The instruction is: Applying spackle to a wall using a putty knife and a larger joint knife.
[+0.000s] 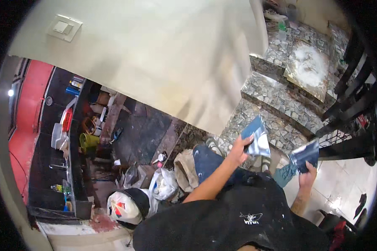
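Note:
My left hand (240, 150) grips a wide putty knife with a blue back (250, 128). A white patch that looks like filler lies on its shiny metal blade. To the right, my right hand (308, 176) holds a second broad putty knife (305, 157), dark with a bright metal edge. The two tools are apart, both in front of my body above the stone-patterned steps. Ahead rises a cream wall (163, 62) with uneven darker and lighter patches. My fingers partly cover both tools.
A board with white powder or paste (308, 67) lies on the upper steps (279, 91). Dark railings (348, 84) stand at right. At left are a black counter (47, 175), a bucket with a white bag (125, 205), a plastic bag (163, 185) and a light switch (65, 27).

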{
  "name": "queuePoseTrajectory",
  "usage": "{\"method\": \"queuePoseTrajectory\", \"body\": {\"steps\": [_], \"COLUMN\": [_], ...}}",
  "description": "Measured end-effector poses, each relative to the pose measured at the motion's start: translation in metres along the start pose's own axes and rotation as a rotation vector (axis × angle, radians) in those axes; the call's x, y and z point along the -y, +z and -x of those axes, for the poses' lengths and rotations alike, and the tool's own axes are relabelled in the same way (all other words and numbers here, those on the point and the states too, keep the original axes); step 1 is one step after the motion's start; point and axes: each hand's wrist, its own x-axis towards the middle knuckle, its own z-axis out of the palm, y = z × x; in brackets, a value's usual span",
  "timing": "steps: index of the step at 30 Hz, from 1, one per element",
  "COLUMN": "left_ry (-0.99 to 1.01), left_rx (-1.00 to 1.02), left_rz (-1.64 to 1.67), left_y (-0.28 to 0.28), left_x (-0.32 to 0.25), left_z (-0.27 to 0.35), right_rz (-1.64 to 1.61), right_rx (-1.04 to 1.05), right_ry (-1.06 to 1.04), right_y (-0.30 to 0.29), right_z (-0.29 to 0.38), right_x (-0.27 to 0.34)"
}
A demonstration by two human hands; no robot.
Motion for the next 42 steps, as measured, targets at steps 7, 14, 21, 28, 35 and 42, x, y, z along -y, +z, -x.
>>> {"method": "queuePoseTrajectory", "body": {"steps": [7, 14, 21, 28, 35, 42], "left_ry": [0.035, 0.140, 0.124, 0.265, 0.272, 0.158], "left_rx": [-0.024, -0.097, -0.268, -0.142, -0.247, -0.085], "left_rz": [-0.080, -0.097, -0.159, -0.224, -0.281, 0.191], "left_y": [0.044, 0.026, 0.030, 0.049, 0.028, -0.056], "left_x": [0.001, 0.012, 0.021, 0.011, 0.004, -0.054], "left_z": [0.002, 0.019, 0.018, 0.016, 0.011, 0.027], "right_rz": [-0.123, -0.085, -0.106, 0.058, 0.830, 1.153], "right_rx": [0.132, 0.230, 0.193, 0.262, 0.770, 0.916], "right_ry": [0.086, 0.062, 0.040, -0.131, -0.353, 0.043], "right_y": [0.034, 0.077, 0.058, 0.082, 0.099, 0.038], "right_z": [-0.023, -0.013, -0.017, 0.004, 0.012, -0.075], "right_x": [-0.008, 0.008, -0.002, -0.005, -0.028, -0.119]}}
